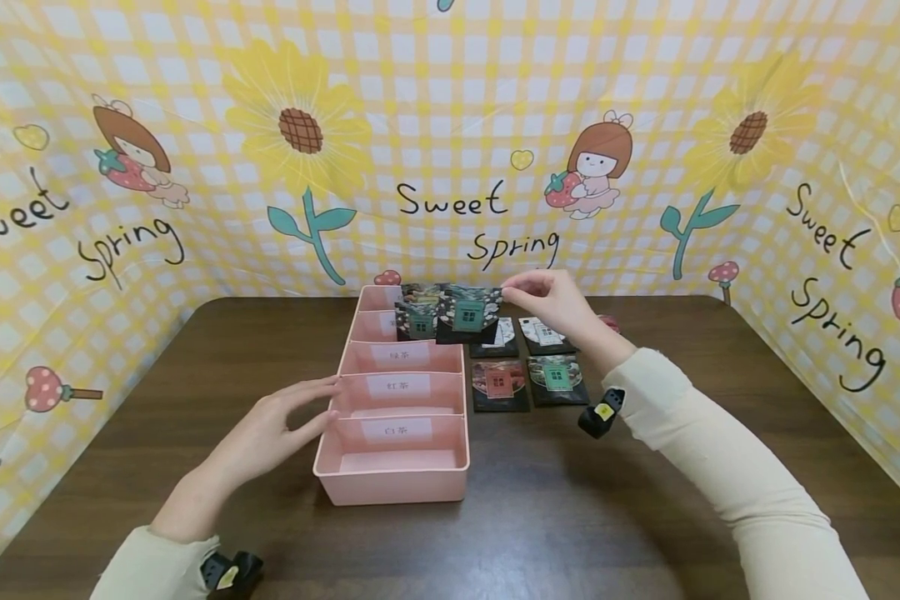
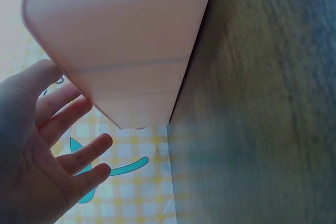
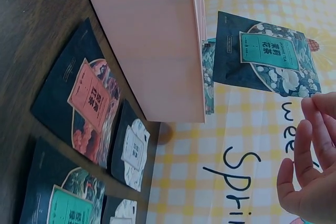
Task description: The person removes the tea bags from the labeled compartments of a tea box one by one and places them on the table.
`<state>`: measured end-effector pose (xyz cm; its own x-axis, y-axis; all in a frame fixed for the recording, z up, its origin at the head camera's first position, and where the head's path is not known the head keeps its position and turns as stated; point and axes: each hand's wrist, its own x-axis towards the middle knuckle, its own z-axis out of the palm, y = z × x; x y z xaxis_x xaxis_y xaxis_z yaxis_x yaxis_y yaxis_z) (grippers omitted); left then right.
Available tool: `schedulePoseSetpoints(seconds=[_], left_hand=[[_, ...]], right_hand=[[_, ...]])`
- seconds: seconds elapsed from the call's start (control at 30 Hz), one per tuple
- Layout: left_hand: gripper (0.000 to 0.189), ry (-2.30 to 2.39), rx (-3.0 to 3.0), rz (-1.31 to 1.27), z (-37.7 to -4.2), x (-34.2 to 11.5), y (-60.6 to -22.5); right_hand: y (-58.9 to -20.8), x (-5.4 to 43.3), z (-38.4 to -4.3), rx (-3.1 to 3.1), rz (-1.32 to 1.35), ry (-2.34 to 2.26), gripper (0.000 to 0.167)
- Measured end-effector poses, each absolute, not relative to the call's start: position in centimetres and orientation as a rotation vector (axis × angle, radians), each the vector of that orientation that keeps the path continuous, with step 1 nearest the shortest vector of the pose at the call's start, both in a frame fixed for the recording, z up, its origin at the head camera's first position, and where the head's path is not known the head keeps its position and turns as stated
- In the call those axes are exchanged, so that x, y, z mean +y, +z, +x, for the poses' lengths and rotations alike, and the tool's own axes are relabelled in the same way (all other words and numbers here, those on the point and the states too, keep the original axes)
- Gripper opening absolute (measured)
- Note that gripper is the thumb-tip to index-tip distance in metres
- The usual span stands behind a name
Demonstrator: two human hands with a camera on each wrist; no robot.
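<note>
A green-labelled tea bag packet point(image 3: 268, 53) reading "Jasmine Tea" is pinched at one corner between the thumb and fingers of my right hand point(image 1: 558, 302). It hangs over the back part of a pink divided box point(image 1: 393, 487), in front of other packets standing there. Another green-labelled packet point(image 1: 418, 321) shows just to its left in the head view. My left hand point(image 1: 273, 425) rests its fingertips at the box's left rim, fingers loosely extended. White paper labels with Chinese characters mark the box's dividers, and the front three compartments hold no packets.
Right of the box lie a red-labelled packet point(image 1: 499, 383), a green-labelled packet point(image 1: 557, 379) and white-labelled packets point(image 1: 546, 333). Something red point(image 1: 609, 323) peeks out behind the right wrist. A yellow checked cloth point(image 1: 450, 108) surrounds the brown table point(image 1: 555, 517).
</note>
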<state>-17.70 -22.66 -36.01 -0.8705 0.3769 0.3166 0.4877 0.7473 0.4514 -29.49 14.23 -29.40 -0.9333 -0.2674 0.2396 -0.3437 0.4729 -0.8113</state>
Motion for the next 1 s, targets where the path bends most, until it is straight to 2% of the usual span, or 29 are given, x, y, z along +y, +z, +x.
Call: schedulePoseSetpoints(seconds=[1.0], left_hand=[[0.037,-0.771,-2.749,-0.678,-17.8,-22.6,-36.1]], right_hand=[[-29.7,20.1,-27.3,-2.619,0.460,1.552,0.031]])
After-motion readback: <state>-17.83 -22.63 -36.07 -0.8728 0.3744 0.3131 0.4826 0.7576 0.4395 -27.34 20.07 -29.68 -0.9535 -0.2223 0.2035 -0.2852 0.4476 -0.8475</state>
